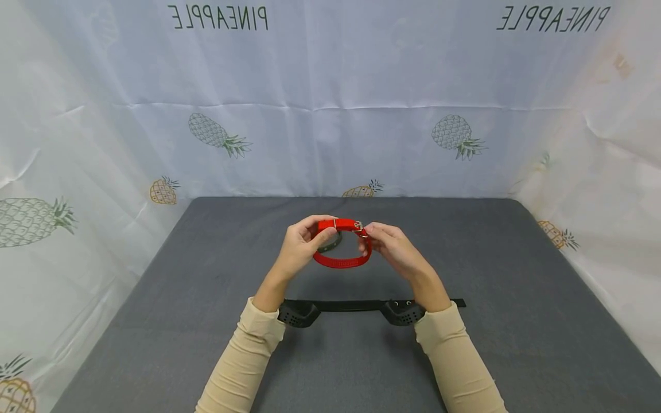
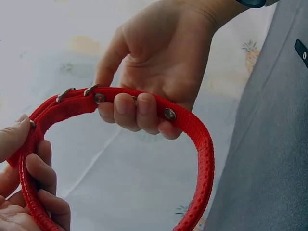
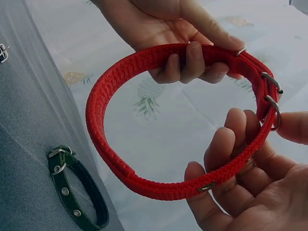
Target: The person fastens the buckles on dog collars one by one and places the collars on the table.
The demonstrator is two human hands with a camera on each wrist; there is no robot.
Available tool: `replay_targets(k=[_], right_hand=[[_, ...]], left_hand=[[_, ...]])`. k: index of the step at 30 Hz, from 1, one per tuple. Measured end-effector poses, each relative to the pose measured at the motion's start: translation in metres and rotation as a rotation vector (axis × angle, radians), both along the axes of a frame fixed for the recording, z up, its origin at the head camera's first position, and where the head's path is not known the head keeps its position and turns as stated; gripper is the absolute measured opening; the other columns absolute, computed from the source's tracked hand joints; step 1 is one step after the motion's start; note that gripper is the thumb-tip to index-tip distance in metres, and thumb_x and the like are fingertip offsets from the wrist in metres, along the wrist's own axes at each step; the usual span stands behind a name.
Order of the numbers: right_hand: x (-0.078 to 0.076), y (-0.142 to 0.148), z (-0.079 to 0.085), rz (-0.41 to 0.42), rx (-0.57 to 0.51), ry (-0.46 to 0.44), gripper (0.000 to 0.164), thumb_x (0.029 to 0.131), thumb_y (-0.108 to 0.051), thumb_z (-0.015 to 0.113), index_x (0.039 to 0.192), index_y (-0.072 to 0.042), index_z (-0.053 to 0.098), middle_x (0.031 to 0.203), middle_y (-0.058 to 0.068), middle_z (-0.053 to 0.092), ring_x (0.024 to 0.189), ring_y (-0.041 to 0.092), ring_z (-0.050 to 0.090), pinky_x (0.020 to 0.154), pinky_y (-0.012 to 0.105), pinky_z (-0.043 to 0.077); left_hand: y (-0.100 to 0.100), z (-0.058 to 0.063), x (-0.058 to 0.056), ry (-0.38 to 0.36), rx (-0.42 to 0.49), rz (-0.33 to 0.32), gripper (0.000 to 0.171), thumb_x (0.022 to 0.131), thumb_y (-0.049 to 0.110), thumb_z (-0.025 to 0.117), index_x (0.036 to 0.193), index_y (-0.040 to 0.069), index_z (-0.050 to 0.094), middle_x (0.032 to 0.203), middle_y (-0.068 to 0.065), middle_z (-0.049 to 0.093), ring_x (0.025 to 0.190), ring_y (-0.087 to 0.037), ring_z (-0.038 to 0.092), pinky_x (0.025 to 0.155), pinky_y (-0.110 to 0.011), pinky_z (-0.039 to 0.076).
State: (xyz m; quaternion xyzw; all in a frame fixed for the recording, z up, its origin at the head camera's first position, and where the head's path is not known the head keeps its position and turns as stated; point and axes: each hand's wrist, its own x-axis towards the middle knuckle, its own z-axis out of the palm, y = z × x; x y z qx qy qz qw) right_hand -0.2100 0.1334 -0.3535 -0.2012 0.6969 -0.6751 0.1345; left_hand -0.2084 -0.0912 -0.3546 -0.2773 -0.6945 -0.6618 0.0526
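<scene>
The red collar (image 1: 342,263) hangs in the air above the counter (image 1: 181,344), a closed loop between two hands. The left grip (image 1: 304,238) is curled round the band, thumb at the keeper (image 3: 241,51); the right grip (image 1: 395,246) also holds the band, fingers curled against it and thumb at the ring (image 3: 275,113).

The likeliest trouble is at the buckle (image 3: 272,83), which sits between the two thumbs. Whether its pin is seated in an eyelet is hard to tell at this angle; if it is not, a pull from both sides could draw the strap loose. The ring lies just beside the buckle, so a thumb might catch it and tug the wrong piece of metal. The band looks stiff, and might spring or twist if one side let go. Letting it drop could land it on the green collar (image 3: 70,202), which lies on the counter as its own loop, or near the black strap (image 1: 351,306), stretched out straight below the wrists, where a cream sleeve (image 1: 237,367) could drag it.

The counter has a plain dark grey covering, slightly creased. Pale cloth (image 1: 330,69) hangs behind and to both sides, printed with pineapples and, at the back, the word PINEAPPLE in reverse.
</scene>
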Motion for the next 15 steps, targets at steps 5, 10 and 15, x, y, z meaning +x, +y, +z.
replay_targets(k=[5,10,15], right_hand=[[0.002,0.0011,0.0021,-0.007,-0.037,-0.012,0.022,0.103,-0.016,0.04,0.093,-0.008,0.058,0.078,-0.006,0.059,0.074,0.01,0.055,0.079,0.026,0.048],[0.0012,0.0022,0.003,-0.012,-0.034,0.005,0.02,0.103,-0.016,0.04,0.096,-0.007,0.056,0.079,-0.005,0.056,0.075,0.011,0.052,0.078,0.025,0.047],[-0.002,0.0016,0.0039,-0.004,-0.025,0.028,0.02,0.104,-0.017,0.041,0.094,-0.008,0.056,0.078,-0.005,0.056,0.076,0.011,0.052,0.079,0.025,0.047]], left_hand=[[-0.0012,-0.0007,-0.0007,-0.005,-0.013,-0.011,0.04,0.092,0.019,0.065,0.12,-0.008,0.059,0.106,-0.034,0.061,0.084,0.001,0.062,0.075,-0.014,0.053],[-0.0033,0.0004,-0.002,-0.03,-0.007,0.022,0.033,0.095,0.009,0.06,0.123,-0.008,0.058,0.118,-0.031,0.06,0.092,0.002,0.063,0.08,-0.013,0.052],[-0.0102,0.0026,-0.003,-0.028,0.021,0.089,0.031,0.096,0.009,0.058,0.122,-0.009,0.058,0.121,-0.027,0.061,0.098,0.003,0.062,0.089,-0.013,0.051]])
